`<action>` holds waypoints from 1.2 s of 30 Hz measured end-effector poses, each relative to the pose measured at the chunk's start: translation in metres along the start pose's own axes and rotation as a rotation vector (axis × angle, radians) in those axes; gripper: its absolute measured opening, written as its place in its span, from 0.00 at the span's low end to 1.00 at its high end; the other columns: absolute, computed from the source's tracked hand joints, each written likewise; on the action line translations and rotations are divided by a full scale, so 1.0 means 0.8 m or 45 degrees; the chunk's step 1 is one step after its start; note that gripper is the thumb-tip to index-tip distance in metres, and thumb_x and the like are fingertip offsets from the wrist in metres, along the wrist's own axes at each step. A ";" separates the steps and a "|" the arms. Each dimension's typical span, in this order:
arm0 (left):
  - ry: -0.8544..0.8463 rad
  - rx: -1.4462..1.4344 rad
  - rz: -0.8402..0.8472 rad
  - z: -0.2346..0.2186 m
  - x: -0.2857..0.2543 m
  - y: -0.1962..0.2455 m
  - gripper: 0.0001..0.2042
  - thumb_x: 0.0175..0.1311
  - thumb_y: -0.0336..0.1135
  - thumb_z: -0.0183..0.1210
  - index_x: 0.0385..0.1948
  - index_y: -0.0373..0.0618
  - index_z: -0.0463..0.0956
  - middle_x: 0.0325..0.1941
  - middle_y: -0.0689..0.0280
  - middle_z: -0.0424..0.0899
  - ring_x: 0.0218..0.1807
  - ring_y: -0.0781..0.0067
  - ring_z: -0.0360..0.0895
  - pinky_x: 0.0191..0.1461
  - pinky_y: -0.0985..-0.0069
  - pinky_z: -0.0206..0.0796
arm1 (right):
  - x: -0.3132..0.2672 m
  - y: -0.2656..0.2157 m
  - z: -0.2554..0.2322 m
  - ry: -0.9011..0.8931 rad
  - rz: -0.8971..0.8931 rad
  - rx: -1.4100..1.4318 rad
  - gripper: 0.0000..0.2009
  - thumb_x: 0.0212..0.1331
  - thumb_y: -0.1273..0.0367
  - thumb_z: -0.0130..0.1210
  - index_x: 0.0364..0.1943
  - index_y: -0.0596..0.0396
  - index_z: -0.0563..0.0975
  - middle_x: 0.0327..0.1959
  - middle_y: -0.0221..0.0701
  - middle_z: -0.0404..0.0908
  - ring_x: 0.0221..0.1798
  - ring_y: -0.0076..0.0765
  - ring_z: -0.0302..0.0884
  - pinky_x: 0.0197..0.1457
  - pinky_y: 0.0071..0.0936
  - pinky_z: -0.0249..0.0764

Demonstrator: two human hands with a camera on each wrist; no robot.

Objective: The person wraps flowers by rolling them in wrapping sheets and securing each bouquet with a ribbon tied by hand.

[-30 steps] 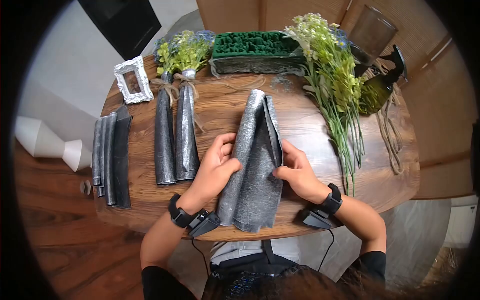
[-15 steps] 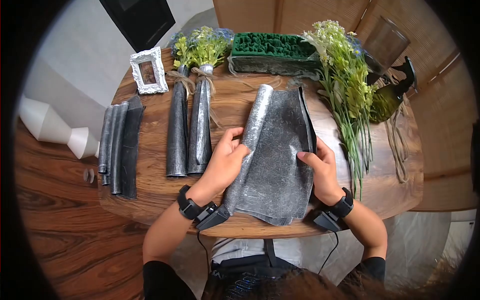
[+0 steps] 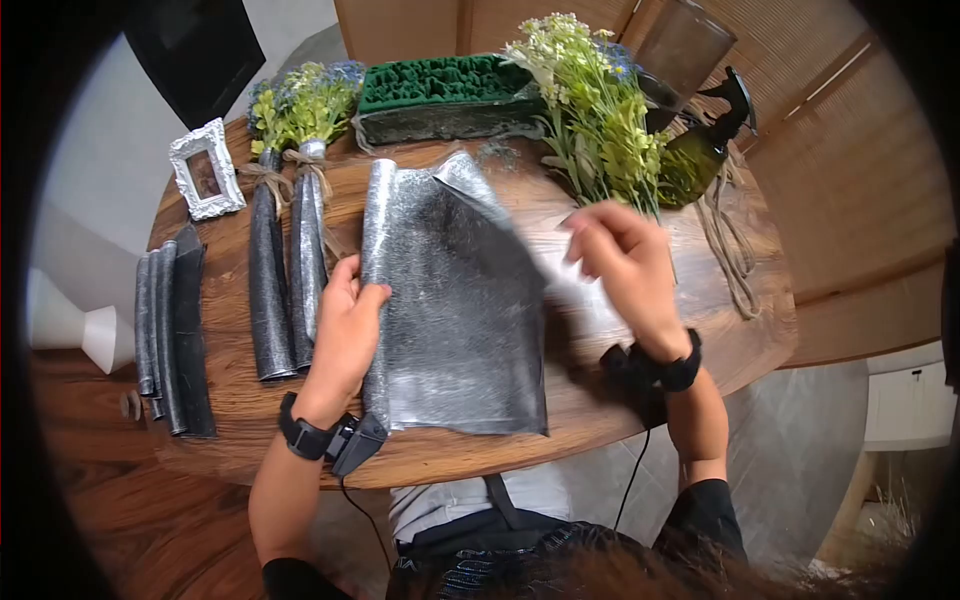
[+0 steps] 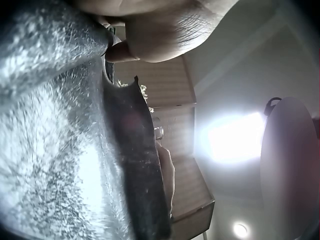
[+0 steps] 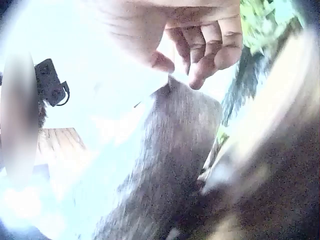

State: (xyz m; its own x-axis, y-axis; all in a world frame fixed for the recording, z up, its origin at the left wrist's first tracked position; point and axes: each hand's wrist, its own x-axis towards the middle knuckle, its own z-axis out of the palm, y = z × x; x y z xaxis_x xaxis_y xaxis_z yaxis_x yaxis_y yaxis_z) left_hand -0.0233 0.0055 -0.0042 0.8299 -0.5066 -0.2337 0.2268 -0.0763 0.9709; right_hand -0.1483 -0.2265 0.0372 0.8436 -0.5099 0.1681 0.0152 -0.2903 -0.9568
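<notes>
A grey, silvery wrapping sheet lies spread on the table, its left side rolled into a tube and its upper right part folded over. My left hand grips the rolled side, thumb on top; the left wrist view shows that hand above the crinkled sheet. Blurred in the head view, my right hand is raised just off the sheet's right edge. In the right wrist view its bent fingers and thumb stand apart around a corner of the sheet, seemingly without holding it.
Two wrapped bouquets tied with twine lie left of the sheet, with rolled sheets and a white frame farther left. Behind are green floral foam, loose flowers and a spray bottle. Twine lies right.
The sheet has been opened out wider to the right, and its far right part has folded over. My right hand has let go of its edge and risen; my left still grips the roll.
</notes>
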 end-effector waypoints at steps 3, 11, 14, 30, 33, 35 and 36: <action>0.039 0.008 0.096 0.007 -0.001 0.001 0.18 0.64 0.29 0.56 0.52 0.31 0.63 0.42 0.58 0.80 0.41 0.79 0.77 0.45 0.82 0.68 | 0.033 0.007 -0.063 0.330 -0.264 -0.566 0.08 0.59 0.70 0.54 0.32 0.63 0.80 0.22 0.34 0.81 0.24 0.24 0.77 0.29 0.21 0.71; 0.108 0.099 0.063 0.005 0.004 -0.003 0.14 0.65 0.27 0.54 0.49 0.32 0.65 0.38 0.59 0.82 0.36 0.79 0.79 0.38 0.83 0.70 | 0.062 0.045 -0.158 0.167 0.377 -1.205 0.19 0.54 0.57 0.58 0.31 0.64 0.81 0.21 0.39 0.81 0.26 0.34 0.80 0.34 0.28 0.73; 0.014 -0.020 0.029 -0.001 0.004 -0.005 0.11 0.67 0.27 0.50 0.48 0.33 0.67 0.38 0.61 0.81 0.37 0.81 0.78 0.40 0.83 0.69 | 0.061 0.051 -0.170 -0.068 0.540 -1.087 0.21 0.54 0.55 0.59 0.31 0.64 0.81 0.21 0.35 0.81 0.26 0.27 0.79 0.30 0.24 0.71; -0.005 -0.031 0.036 0.000 0.005 -0.009 0.12 0.65 0.26 0.52 0.47 0.32 0.68 0.43 0.59 0.80 0.44 0.78 0.76 0.49 0.81 0.66 | 0.058 0.042 -0.164 -0.253 0.479 -0.904 0.12 0.57 0.66 0.57 0.32 0.66 0.79 0.22 0.28 0.77 0.25 0.21 0.73 0.28 0.21 0.70; -0.001 -0.036 0.036 0.001 0.004 -0.008 0.11 0.65 0.26 0.52 0.47 0.32 0.68 0.43 0.59 0.80 0.44 0.79 0.76 0.49 0.81 0.66 | 0.055 0.036 -0.159 -0.224 0.473 -0.925 0.11 0.58 0.67 0.55 0.29 0.65 0.77 0.22 0.29 0.78 0.25 0.21 0.73 0.28 0.21 0.69; 0.001 -0.034 0.043 0.002 0.005 -0.008 0.11 0.65 0.26 0.52 0.47 0.32 0.68 0.43 0.59 0.80 0.44 0.79 0.76 0.49 0.81 0.66 | 0.055 0.042 -0.160 -0.144 0.477 -0.851 0.11 0.60 0.68 0.53 0.27 0.63 0.75 0.21 0.30 0.78 0.24 0.21 0.73 0.27 0.21 0.67; 0.003 -0.031 0.049 0.002 0.005 -0.008 0.11 0.65 0.26 0.52 0.47 0.32 0.68 0.43 0.60 0.80 0.44 0.79 0.76 0.49 0.81 0.66 | 0.054 0.040 -0.157 -0.142 0.478 -0.851 0.11 0.60 0.68 0.53 0.27 0.63 0.75 0.21 0.30 0.78 0.24 0.21 0.73 0.27 0.21 0.67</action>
State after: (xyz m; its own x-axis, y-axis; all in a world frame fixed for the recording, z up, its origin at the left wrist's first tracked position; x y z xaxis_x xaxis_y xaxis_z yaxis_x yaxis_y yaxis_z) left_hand -0.0225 0.0027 -0.0111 0.8393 -0.5070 -0.1966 0.2073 -0.0360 0.9776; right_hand -0.1790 -0.3595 0.0440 0.7781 -0.5961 -0.1980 -0.5793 -0.5593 -0.5929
